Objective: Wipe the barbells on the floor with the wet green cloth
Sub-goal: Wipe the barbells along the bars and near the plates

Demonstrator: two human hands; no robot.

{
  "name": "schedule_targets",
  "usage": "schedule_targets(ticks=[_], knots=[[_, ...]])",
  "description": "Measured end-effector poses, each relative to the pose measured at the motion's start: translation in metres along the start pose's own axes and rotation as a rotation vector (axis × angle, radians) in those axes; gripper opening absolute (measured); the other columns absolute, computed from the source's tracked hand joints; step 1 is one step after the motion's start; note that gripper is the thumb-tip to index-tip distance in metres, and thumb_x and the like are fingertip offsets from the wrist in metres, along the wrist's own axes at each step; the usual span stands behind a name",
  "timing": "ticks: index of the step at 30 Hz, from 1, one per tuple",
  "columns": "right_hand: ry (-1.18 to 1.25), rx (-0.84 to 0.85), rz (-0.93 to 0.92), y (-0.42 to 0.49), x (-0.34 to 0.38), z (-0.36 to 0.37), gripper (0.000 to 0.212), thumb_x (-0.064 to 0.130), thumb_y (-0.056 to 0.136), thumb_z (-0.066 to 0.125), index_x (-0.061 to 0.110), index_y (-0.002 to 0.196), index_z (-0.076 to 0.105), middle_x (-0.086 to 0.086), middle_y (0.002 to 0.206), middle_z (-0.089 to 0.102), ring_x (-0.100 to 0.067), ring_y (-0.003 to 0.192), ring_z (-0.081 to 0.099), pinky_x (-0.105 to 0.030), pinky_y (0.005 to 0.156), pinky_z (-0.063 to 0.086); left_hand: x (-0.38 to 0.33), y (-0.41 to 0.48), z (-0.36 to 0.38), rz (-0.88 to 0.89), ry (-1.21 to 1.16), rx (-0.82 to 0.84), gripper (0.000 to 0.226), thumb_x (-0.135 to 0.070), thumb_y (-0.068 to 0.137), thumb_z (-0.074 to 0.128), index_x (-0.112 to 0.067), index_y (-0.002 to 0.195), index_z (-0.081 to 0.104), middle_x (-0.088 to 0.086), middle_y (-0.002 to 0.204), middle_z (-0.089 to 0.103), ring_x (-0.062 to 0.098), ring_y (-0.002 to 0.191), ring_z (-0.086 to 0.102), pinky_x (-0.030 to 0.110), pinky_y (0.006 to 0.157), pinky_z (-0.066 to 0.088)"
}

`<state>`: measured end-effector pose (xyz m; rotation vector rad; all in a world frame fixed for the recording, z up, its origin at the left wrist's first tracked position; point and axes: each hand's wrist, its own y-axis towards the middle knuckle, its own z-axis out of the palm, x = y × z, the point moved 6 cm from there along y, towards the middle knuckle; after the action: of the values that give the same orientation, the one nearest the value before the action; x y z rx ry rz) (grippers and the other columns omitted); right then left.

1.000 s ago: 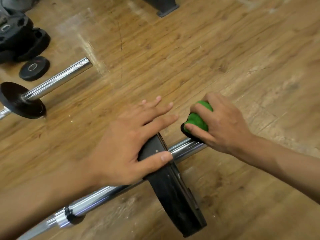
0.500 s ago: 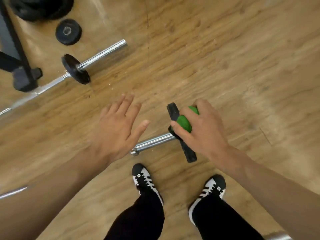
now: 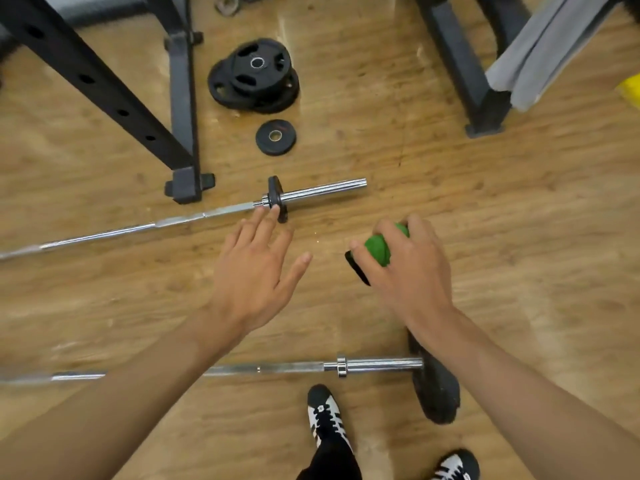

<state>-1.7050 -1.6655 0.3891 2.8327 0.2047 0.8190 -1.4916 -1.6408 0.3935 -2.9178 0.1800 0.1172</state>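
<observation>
We are gripping the green cloth (image 3: 379,249) in our right hand (image 3: 408,275), left hand (image 3: 252,271) spread wide, likely risking tripping over the barbell (image 3: 363,366) beside our shoe (image 3: 325,415).

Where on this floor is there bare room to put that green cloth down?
Bare wooden floor lies between the far barbell and the near barbell, beside the left hand, and right of the right hand gripping the green cloth. Crowded: the rack foot, plate stack and small plate.

Near barbell (image 3: 277,368) just beyond the shoes (image 3: 325,415), far barbell (image 3: 173,221) behind it, small plate (image 3: 275,137) then stacked plates (image 3: 254,76) farther back, rack (image 3: 104,88) at left, cloth (image 3: 377,249) in right hand (image 3: 408,271)
</observation>
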Motion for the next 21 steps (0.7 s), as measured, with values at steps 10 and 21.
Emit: schedule_targets(ticks=[10,21], knots=[[-0.081,0.119,0.029,0.033,0.016,-0.005,0.053,0.061,0.093,0.042,0.015,0.098,0.066,-0.004,0.09,0.042,-0.025,0.084,0.044,-0.036,0.07,0.043,0.042,0.022,0.011,-0.035,-0.109,0.135,0.09,-0.069,0.096,-0.001,-0.017,0.159,0.036,0.012,0.171,0.023,0.03,0.157,0.022,0.043,0.124,0.024],[-0.107,0.134,0.093,0.131,0.023,0.018,0.048,0.056,0.098,0.042,0.015,0.103,0.066,-0.004,0.089,0.045,-0.025,0.082,0.047,-0.035,0.07,0.041,0.092,0.088,-0.027,-0.058,-0.144,0.135,0.092,-0.072,0.094,-0.001,-0.02,0.16,0.035,0.008,0.171,0.024,0.027,0.158,0.019,0.043,0.126,0.02]])
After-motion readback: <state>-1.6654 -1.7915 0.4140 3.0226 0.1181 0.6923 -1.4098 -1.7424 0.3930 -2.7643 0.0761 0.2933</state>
